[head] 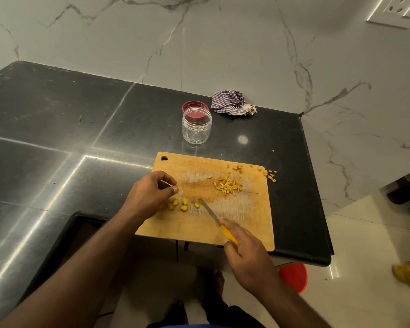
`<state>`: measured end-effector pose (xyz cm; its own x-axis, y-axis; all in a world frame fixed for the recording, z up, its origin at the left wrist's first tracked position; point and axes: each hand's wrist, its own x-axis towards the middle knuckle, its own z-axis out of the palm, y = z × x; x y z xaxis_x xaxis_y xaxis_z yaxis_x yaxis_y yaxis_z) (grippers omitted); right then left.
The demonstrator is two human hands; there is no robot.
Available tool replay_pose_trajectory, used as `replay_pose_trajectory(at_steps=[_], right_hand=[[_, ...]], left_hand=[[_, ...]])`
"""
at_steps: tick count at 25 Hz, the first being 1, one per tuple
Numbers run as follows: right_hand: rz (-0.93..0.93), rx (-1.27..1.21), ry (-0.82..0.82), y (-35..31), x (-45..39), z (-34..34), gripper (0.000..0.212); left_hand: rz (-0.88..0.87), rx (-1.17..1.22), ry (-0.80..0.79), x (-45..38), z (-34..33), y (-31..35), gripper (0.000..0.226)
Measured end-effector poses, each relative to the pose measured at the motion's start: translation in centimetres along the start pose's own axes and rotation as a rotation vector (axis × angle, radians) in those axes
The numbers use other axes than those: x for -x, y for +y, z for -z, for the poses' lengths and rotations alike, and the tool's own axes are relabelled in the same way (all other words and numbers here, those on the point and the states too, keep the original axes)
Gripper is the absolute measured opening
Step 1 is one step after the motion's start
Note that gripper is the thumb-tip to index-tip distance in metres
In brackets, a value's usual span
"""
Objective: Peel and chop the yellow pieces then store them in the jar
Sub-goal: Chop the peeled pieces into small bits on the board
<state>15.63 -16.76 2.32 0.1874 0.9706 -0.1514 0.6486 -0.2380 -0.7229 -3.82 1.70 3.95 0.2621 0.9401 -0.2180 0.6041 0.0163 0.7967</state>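
While the right hand grips a yellow-handled knife, the left hand hovers, fingers curled, over yellow pieces on the cutting board (chopped bits nearby); the jar stands open on the tabletop

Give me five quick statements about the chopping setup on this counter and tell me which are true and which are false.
1. The jar already holds chopped pieces. False: it stands empty.
2. The right hand grips a knife with a yellow handle. True.
3. The lid is screwed on the jar. False: it lies on the counter behind the jar.
4. A pile of chopped yellow pieces lies on the cutting board. True.
5. The checked cloth lies on the cutting board. False: it is on the counter near the wall.
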Motion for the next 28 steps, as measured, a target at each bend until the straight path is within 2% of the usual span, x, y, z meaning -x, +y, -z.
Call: replay_pose_trajectory(at_steps=[3, 8, 12, 16, 21, 28], right_hand=[[0.043, -0.011, -0.073, -0.8, 0.4, -1.0, 0.047], [0.032, -0.011, -0.023, -0.7, -0.9, -0.6, 0.049], [0.058, -0.047, -0.127, -1.5, -0.5, -1.0, 0.046], [0.006, -0.059, -0.018, -0.9, -1.3, -0.2, 0.047], [0.038, -0.051, -0.099, -1.6, -1.5, -0.7, 0.047], [-0.097, -0.158, 0.065, 0.0, -0.9, 1.3, 0.042]], left_hand=[[0.001, 0.01, -0.009, -0.1, -0.2, 0.0, 0.011], [0.013, 0.011, -0.038, -0.2, -0.3, 0.1, 0.017], [-0.002, -0.003, -0.033, -0.2, -0.4, 0.1, 0.017], [-0.008, -0.018, -0.007, -0.4, -0.4, -0.1, 0.017], [-0.039, -0.04, -0.002, -0.6, -1.1, 0.4, 0.014], [-0.094, -0.1, -0.092, -1.0, -3.6, 1.4, 0.02]])
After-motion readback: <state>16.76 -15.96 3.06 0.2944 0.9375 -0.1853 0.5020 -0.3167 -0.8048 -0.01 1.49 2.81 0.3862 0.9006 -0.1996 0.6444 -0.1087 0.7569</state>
